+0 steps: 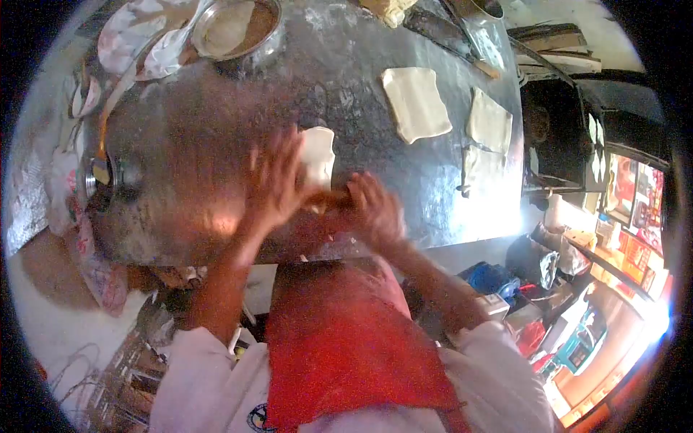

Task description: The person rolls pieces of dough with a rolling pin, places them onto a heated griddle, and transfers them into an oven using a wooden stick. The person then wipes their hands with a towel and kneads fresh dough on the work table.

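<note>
A pale strip of dough [318, 153] lies on the dark metal worktop [216, 130] in front of me. My left hand [276, 180] is at its left edge, fingers stretched out and blurred by motion. To the right of the strip's lower end, my right hand [377, 215] is low over the worktop, its fingers extended and also smeared. Both hands come close together below the dough. A brownish shape between them is too blurred to tell whether it is a thumb or an object. Farther right lies a larger flat dough sheet [416, 105].
Two smaller dough pieces, one upper [490, 120] and one lower [483, 169], lie near the right edge. A round metal pan [235, 29] stands at the back left. A brush [102, 170] rests on a small container at the left. Bags [534, 252] sit beyond the worktop.
</note>
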